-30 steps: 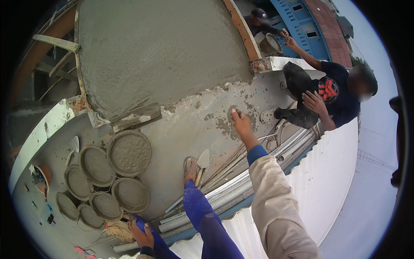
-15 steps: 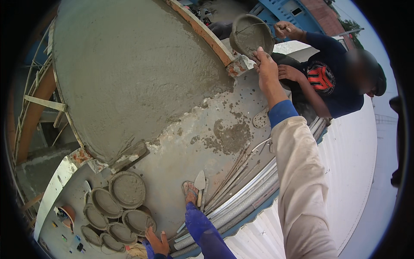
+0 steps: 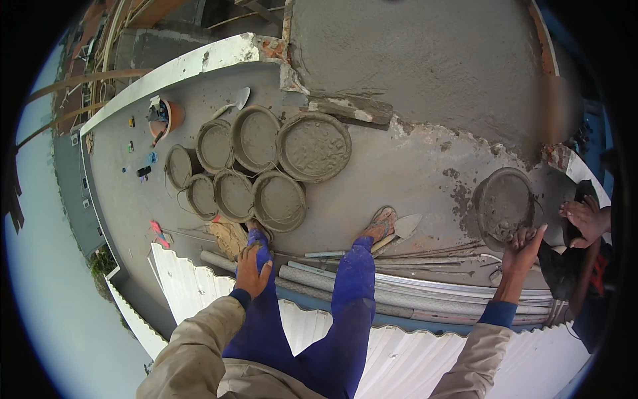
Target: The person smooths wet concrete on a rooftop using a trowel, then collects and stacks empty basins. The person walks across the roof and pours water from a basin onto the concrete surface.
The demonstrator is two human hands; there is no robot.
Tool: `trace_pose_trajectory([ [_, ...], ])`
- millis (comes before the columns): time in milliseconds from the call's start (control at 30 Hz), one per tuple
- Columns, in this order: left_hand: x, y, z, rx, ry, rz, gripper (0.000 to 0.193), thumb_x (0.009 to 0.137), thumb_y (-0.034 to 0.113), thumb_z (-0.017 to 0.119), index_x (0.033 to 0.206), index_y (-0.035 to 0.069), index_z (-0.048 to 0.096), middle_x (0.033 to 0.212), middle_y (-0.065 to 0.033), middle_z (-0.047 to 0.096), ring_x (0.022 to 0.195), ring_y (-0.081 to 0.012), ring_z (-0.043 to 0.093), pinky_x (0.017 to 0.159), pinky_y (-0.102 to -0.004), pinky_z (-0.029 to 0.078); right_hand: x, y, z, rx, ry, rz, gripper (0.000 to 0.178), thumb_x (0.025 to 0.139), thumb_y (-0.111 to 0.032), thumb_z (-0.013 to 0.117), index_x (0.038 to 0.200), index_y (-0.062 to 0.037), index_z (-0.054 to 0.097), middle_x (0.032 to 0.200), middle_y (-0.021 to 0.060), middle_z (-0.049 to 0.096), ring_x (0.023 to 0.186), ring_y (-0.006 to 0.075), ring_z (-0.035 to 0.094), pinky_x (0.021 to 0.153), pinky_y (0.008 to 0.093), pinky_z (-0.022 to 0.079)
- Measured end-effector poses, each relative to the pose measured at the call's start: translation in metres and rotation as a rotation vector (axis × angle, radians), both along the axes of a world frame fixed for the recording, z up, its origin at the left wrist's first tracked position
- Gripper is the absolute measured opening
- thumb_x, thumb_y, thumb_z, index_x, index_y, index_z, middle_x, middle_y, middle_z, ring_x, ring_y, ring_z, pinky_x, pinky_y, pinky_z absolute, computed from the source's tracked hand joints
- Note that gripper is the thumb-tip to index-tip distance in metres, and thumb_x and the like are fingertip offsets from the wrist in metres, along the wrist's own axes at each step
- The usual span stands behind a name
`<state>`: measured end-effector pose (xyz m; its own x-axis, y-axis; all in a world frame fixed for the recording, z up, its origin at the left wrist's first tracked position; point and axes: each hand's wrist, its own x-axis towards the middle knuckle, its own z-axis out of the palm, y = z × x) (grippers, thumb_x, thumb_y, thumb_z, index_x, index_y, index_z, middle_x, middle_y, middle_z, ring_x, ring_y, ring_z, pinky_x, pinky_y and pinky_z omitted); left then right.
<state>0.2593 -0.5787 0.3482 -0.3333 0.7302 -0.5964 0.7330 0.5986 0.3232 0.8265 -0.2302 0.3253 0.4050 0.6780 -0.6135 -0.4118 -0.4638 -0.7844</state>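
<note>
My right hand is closed on the near rim of a round bucket with wet mortar inside, at the right over the grey floor. Whether the bucket rests on the floor I cannot tell. My left hand lies on my left trouser leg with its fingers spread, holding nothing. Beyond it several buckets stand close together, filled with grey mortar; the largest-looking bucket is at their right end. A co-worker's hand is just right of the bucket I hold, apart from it.
A wet mortar slab spreads at the far side behind a broken edge. Trowels lie by my right foot and beyond the buckets. Pipes and white corrugated sheeting run along the near side. An orange pot stands far left.
My view has swung left. The bucket, earlier held up between my right hand and the co-worker's hand on its wire handle, is lower, and the co-worker's hand is off it.
</note>
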Motion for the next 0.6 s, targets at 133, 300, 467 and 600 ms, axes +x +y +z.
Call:
trace_pose_trajectory([
  [133, -0.039, -0.031, 0.004, -0.04, 0.08, -0.011, 0.059, 0.093, 0.026, 0.063, 0.139, -0.006, 0.042, 0.136, -0.0309, 0.047, 0.127, -0.0512, 0.041, 0.11, -0.0547, 0.033, -0.077, -0.077, -0.049, -0.139, -0.086, 0.275, 0.046, 0.104, -0.048, 0.054, 0.072, -0.0181, 0.039, 0.059, -0.0035, 0.03, 0.054, 0.01, 0.029, 0.054, 0.0294, 0.028],
  [300, -0.087, -0.07, -0.003, 0.012, 0.111, 0.034, 0.057, 0.094, 0.024, 0.062, 0.137, -0.008, 0.043, 0.137, -0.0315, 0.046, 0.129, -0.0508, 0.041, 0.111, -0.0549, 0.032, -0.16, -0.145, -0.079, -0.282, -0.2, 0.649, 0.049, 0.102, -0.045, 0.06, 0.067, -0.0134, 0.048, 0.058, -0.0044, 0.038, 0.055, 0.0076, 0.034, 0.053, 0.0277, 0.029],
  [467, -0.115, -0.102, 0.004, 0.025, 0.098, 0.057, 0.058, 0.093, 0.022, 0.062, 0.137, -0.009, 0.042, 0.14, -0.0312, 0.045, 0.13, -0.0505, 0.039, 0.112, -0.0557, 0.031, -0.252, -0.202, -0.108, -0.352, -0.221, 0.885, 0.051, 0.099, -0.043, 0.065, 0.066, -0.0065, 0.056, 0.062, -0.0056, 0.047, 0.059, 0.0059, 0.041, 0.053, 0.0282, 0.034],
  [600, -0.136, -0.128, 0.022, 0.02, 0.065, 0.026, 0.058, 0.092, 0.021, 0.061, 0.137, -0.01, 0.042, 0.139, -0.032, 0.045, 0.132, -0.0507, 0.038, 0.113, -0.0564, 0.03, -0.325, -0.247, -0.136, -0.308, -0.326, 0.993, 0.056, 0.095, -0.047, 0.07, 0.064, -0.0021, 0.056, 0.058, -0.0025, 0.047, 0.058, 0.0084, 0.042, 0.055, 0.0312, 0.037],
])
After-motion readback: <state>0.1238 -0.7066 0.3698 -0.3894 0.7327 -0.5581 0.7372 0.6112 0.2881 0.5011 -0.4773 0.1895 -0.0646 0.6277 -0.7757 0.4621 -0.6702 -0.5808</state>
